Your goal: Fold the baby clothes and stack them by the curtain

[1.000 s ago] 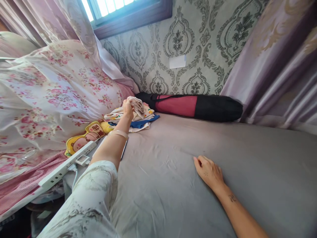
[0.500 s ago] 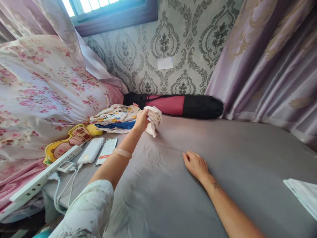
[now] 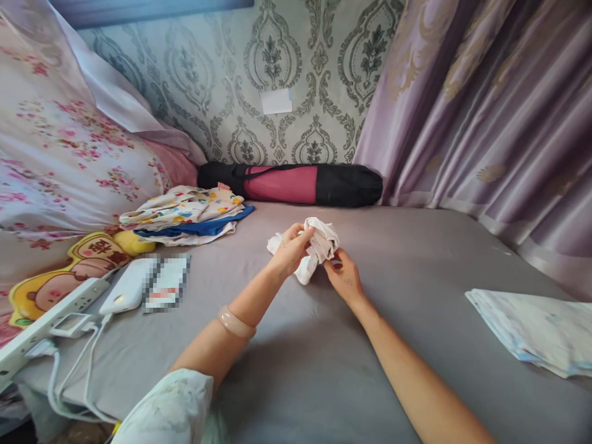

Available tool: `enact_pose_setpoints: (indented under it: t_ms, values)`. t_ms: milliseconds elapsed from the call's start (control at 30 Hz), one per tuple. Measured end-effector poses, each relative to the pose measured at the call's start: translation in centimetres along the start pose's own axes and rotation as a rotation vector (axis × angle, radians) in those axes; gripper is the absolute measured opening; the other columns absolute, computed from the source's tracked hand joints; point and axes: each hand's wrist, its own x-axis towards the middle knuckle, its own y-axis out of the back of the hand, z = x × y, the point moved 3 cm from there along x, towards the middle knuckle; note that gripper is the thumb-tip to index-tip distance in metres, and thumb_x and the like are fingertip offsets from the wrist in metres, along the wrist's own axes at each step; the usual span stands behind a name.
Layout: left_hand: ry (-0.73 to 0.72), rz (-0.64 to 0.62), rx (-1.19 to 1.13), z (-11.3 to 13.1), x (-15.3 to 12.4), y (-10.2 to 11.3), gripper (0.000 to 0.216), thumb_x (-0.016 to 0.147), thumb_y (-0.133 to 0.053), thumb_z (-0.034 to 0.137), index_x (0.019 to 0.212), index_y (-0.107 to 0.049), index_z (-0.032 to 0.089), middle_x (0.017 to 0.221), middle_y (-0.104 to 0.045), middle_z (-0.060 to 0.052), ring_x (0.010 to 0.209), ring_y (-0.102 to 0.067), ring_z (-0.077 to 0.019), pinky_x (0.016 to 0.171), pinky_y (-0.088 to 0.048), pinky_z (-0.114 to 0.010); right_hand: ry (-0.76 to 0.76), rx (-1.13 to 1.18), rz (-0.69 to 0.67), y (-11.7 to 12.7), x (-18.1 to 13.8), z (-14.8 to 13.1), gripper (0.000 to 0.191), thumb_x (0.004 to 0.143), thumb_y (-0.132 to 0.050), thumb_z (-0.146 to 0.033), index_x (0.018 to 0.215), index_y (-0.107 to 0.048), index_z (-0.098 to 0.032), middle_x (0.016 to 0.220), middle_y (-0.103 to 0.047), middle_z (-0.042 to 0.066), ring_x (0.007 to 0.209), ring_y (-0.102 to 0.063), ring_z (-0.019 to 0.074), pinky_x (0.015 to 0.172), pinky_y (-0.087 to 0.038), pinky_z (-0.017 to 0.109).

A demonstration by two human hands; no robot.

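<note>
A crumpled white cloth garment [image 3: 322, 237] is bunched up above the grey bed sheet [image 3: 393, 277], its exact kind hidden by the folds. My left hand [image 3: 292, 250] grips it from the left, thumb on top. On the lower right side, the fingers of my right hand [image 3: 345, 276] are closed on its edge. Loose ends of the cloth hang below and to the left of my left hand. Farther left lies a heap of clothes [image 3: 185, 209], a dotted cream piece over a blue one.
A black and red long bag [image 3: 287, 185] lies along the wall. At left are a power strip [image 3: 50, 327] with cables, a white power bank [image 3: 129, 285], a phone [image 3: 167, 283] and a yellow plush cushion [image 3: 50, 287]. Folded pale cloth [image 3: 531, 330] lies at right.
My left hand has brought the white cloth away from the clothes heap, rightward and nearer. My right hand has risen from the sheet and taken hold of it. The view has shifted.
</note>
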Motion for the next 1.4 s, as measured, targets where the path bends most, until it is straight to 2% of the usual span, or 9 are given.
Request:
enact_pose_setpoints:
  t_ms: [133, 300, 467, 600, 700, 833, 1000, 1233, 1400]
  values:
    - [-0.026, -0.126, 0.081, -0.9, -1.1, -1.4, 0.040, 0.074, -0.071, 0.053, 0.087, -0.050, 0.022, 0.082, -0.063, -0.003, 0.078, -0.065, -0.0179, 0.069, -0.053, -0.031, -0.055, 0.049, 0.047, 0.4, -0.1, 0.0, 0.023, 0.077, -0.055, -0.037, 0.090, -0.063, -0.018, 0.086, -0.070, 0.005, 0.074, -0.063, 0.0192, 0.070, -0.051, 0.032]
    - [-0.323, -0.377, 0.414, -0.4, -2.8, -2.2, 0.051, 0.065, -0.082, 0.041, 0.105, -0.056, 0.023, 0.117, -0.056, -0.008, 0.111, -0.055, -0.0240, 0.097, -0.046, -0.040, -0.077, 0.153, 0.053, 1.4, 0.0, -0.3, 0.029, 0.069, -0.062, -0.037, 0.091, -0.065, -0.018, 0.090, -0.073, 0.008, 0.088, -0.067, 0.0271, 0.073, -0.054, 0.036]
    - [-0.490, -0.357, 0.857, -0.5, -3.7, -1.9, 0.053, 0.072, -0.075, 0.027, 0.122, -0.057, 0.031, 0.113, -0.047, -0.008, 0.112, -0.048, -0.0264, 0.100, -0.043, -0.044, -0.060, 0.117, 0.144, 2.6, 0.6, -0.9, 0.022, 0.073, -0.058, -0.038, 0.082, -0.067, -0.019, 0.089, -0.074, 0.009, 0.098, -0.065, 0.0286, 0.078, -0.054, 0.035]
    - [-0.534, -0.396, 0.934, -2.1, -3.9, -2.4, 0.078, 0.070, -0.070, 0.019, 0.140, -0.039, 0.029, 0.122, -0.046, -0.011, 0.115, -0.047, -0.0291, 0.102, -0.041, -0.047, -0.098, -0.006, 0.175, 3.3, 0.8, -1.5, 0.022, 0.075, -0.056, -0.040, 0.072, -0.065, -0.019, 0.078, -0.074, 0.010, 0.086, -0.068, 0.0296, 0.069, -0.053, 0.034]
    - [-0.621, -0.373, 0.886, -2.6, -3.7, -2.7, 0.070, 0.074, -0.054, 0.010, 0.141, -0.038, 0.024, 0.129, -0.048, -0.012, 0.121, -0.045, -0.0271, 0.103, -0.039, -0.043, -0.083, -0.096, 0.161, 3.9, 1.0, -2.5, 0.021, 0.073, -0.057, -0.038, 0.071, -0.064, -0.019, 0.078, -0.074, 0.012, 0.084, -0.068, 0.0301, 0.067, -0.051, 0.033]
    - [-0.486, -0.237, 0.782, -1.8, -2.5, -1.3, 0.049, 0.073, -0.041, 0.007, 0.117, -0.057, 0.017, 0.101, -0.064, -0.005, 0.092, -0.058, -0.0181, 0.086, -0.045, -0.030, -0.057, -0.083, 0.146, 5.7, 1.9, -3.5, 0.021, 0.075, -0.055, -0.037, 0.077, -0.065, -0.019, 0.081, -0.073, 0.008, 0.077, -0.067, 0.0238, 0.068, -0.048, 0.030]
    - [-0.253, -0.077, 0.574, 0.5, -1.4, 1.8, 0.026, 0.068, -0.041, 0.016, 0.085, -0.061, 0.015, 0.069, -0.056, 0.003, 0.065, -0.051, -0.0129, 0.059, -0.040, -0.021, -0.135, -0.051, 0.269, 9.2, 3.0, -3.3, 0.019, 0.073, -0.056, -0.038, 0.069, -0.062, -0.020, 0.063, -0.064, 0.000, 0.068, -0.061, 0.0183, 0.064, -0.045, 0.027]
    - [-0.272, -0.098, 0.641, 4.8, -3.0, 3.1, 0.037, 0.087, -0.047, 0.040, 0.116, -0.059, 0.021, 0.093, -0.062, 0.000, 0.083, -0.056, -0.0162, 0.071, -0.044, -0.024, -0.296, 0.443, 0.181, 11.7, 3.5, -4.7, 0.012, 0.065, -0.056, -0.032, 0.063, -0.049, -0.023, 0.057, -0.055, -0.004, 0.056, -0.055, 0.0133, 0.050, -0.045, 0.023]
    - [-0.322, -0.289, 0.767, 5.0, -3.8, 2.4, 0.062, 0.078, -0.066, 0.050, 0.131, -0.048, 0.024, 0.097, -0.060, -0.002, 0.081, -0.055, -0.0154, 0.073, -0.045, -0.026, -0.428, 0.511, 0.033, 11.5, 3.1, -6.3, 0.011, 0.067, -0.054, -0.029, 0.064, -0.046, -0.022, 0.044, -0.032, -0.010, 0.033, -0.024, 0.0045, 0.033, -0.019, 0.018]
